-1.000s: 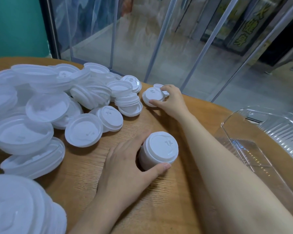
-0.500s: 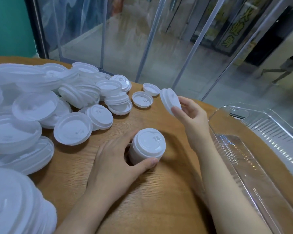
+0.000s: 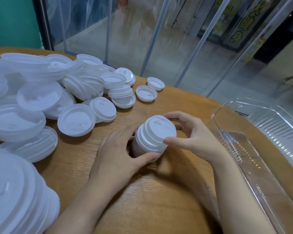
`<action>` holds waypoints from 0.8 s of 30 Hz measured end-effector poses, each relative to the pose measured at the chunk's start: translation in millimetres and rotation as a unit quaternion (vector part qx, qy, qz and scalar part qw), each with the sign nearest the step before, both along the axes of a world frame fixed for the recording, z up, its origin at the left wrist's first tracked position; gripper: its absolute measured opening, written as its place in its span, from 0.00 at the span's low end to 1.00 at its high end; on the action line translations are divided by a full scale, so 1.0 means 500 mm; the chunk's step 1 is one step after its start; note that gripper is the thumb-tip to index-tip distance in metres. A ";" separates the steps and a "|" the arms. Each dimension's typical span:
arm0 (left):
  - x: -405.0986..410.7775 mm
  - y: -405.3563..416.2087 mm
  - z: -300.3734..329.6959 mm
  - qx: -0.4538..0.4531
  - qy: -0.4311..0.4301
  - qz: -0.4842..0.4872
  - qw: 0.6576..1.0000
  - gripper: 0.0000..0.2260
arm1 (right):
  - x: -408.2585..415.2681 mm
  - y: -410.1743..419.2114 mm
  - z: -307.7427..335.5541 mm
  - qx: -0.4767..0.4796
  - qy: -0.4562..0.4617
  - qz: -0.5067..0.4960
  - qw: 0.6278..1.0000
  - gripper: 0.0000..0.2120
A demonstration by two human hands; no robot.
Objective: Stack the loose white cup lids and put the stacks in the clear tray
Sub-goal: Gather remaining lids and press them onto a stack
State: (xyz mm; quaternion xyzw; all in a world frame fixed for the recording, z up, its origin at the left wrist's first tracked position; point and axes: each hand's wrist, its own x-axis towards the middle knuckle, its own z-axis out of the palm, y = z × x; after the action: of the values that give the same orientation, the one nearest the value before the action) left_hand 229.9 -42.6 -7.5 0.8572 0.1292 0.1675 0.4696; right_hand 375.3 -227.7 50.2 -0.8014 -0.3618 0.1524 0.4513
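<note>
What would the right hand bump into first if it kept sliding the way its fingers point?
The right hand points leftward, already pinching the top lid of the stack. Past that, probably the left hand; depth is unclear.

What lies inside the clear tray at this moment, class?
Nothing shows inside the clear tray: only its ridged walls and the wooden table seen through its base. No lid stacks are in it. Its near end runs out of frame, so that part cannot be checked.

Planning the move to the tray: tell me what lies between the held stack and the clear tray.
In the head view, only the right hand, which grips the top of the lid stack, and bare wooden table lie before the clear tray.
</note>
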 end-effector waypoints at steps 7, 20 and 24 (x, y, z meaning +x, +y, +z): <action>0.002 -0.001 -0.006 0.011 -0.005 -0.001 1.000 0.34 | -0.014 0.018 -0.009 -0.021 0.001 0.022 1.000 0.28; 0.006 0.001 -0.008 -0.002 -0.004 -0.008 1.000 0.38 | -0.008 0.011 -0.014 -0.026 0.053 0.050 0.997 0.29; 0.004 0.001 -0.005 0.009 -0.008 -0.009 1.000 0.36 | 0.023 0.030 -0.033 0.085 -0.018 -0.100 0.991 0.16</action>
State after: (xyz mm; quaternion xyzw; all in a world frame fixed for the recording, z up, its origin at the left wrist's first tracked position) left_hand 231.7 -41.9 -10.2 0.8608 0.1167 0.1715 0.4647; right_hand 386.6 -212.7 33.6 -0.7946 -0.2994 0.0609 0.5246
